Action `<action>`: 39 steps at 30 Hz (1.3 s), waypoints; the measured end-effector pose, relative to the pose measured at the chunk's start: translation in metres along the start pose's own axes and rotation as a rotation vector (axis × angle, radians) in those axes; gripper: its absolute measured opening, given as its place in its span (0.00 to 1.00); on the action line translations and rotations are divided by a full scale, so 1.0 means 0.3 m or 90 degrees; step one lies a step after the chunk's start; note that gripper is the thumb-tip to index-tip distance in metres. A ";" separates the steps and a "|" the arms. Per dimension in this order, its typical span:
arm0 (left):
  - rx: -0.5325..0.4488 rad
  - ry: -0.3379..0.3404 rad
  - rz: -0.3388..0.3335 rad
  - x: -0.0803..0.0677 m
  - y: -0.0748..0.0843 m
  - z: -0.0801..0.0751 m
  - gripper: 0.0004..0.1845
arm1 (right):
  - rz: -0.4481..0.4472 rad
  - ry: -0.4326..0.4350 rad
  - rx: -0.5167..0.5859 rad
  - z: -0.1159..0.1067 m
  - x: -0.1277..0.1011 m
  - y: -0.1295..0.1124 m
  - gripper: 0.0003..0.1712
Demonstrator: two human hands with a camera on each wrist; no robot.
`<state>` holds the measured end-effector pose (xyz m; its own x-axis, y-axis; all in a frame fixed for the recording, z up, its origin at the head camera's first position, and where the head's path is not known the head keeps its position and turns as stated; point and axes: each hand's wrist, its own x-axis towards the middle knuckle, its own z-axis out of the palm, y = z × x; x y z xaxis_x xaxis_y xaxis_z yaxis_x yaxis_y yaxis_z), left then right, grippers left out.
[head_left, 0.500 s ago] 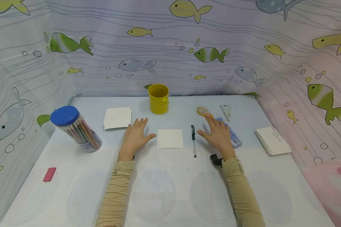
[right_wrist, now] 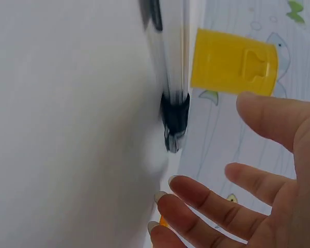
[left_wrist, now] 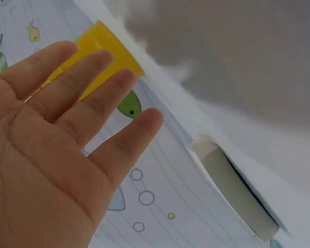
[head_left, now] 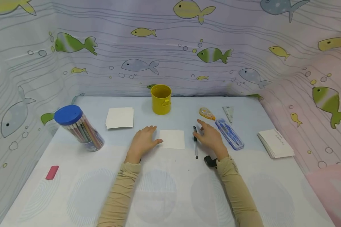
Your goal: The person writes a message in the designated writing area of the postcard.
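A blank white card (head_left: 171,139) lies between the hands in the head view. My left hand (head_left: 143,142) is at its left side, fingers spread and thumb pointing at the card's left edge. In the left wrist view the palm shows with nothing in it. Just right of the card is a black-capped pen (head_left: 195,148), lying lengthwise on the table. My right hand (head_left: 212,137) is close on the pen's right, fingers loosely bent, thumb tip near the cap. Seen from the right wrist, the pen (right_wrist: 174,62) is apart from the fingers, which hold nothing.
Behind stands a yellow bucket (head_left: 161,104), with a white card stack (head_left: 120,118) to its left. Correction tape (head_left: 207,113), a small ruler (head_left: 229,113) and a blue case (head_left: 229,134) lie right. Farther out are a pencil jar (head_left: 82,130), pink block (head_left: 52,172) and written-on cards (head_left: 276,143).
Both hands have come inward: the left moved right toward the card, the right moved left toward the pen, uncovering the blue case and correction tape. The head view has shifted slightly.
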<state>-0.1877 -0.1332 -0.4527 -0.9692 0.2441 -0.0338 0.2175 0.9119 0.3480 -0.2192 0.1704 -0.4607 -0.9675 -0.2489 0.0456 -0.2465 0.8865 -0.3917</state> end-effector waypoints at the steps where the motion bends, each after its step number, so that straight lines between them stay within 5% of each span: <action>1: 0.000 -0.005 -0.002 -0.001 0.006 0.002 0.40 | 0.002 0.000 0.011 0.004 0.003 -0.003 0.39; 14: 0.013 -0.035 -0.004 -0.006 0.041 0.028 0.40 | 0.036 -0.016 0.083 0.041 0.016 -0.033 0.36; 28: 0.028 -0.089 -0.026 -0.024 0.055 0.025 0.45 | 0.091 0.039 0.115 0.101 -0.006 -0.078 0.26; 39: 0.037 -0.100 -0.026 -0.017 0.059 0.037 0.45 | 0.059 0.104 0.113 0.135 0.018 -0.072 0.14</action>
<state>-0.1775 -0.1145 -0.4568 -0.9482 0.2515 -0.1941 0.1896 0.9382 0.2895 -0.2168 0.1342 -0.4893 -0.9854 -0.0907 0.1442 -0.1564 0.8167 -0.5554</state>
